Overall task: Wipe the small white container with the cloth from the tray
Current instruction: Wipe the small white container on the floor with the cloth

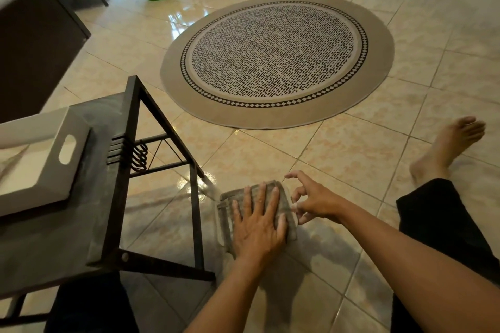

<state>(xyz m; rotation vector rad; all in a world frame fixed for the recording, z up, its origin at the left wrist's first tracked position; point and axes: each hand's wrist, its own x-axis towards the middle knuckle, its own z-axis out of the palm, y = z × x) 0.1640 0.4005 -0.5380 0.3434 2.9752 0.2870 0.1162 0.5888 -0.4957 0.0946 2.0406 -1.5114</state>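
Your left hand (258,220) lies flat, fingers spread wide, pressing the grey cloth (230,199) down; the cloth seems to wrap the small white container (219,235), though only a pale edge shows at the cloth's left side. Your right hand (315,201) hovers just right of the cloth, fingers loosely curled and parted, holding nothing. The cloth sits on the floor tiles, right of the dark table (81,224), where the white tray (54,170) rests on top.

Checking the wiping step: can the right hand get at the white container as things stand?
Probably yes. The right hand is already at the container's exposed right edge, though the cloth and flat left hand cover most of it.
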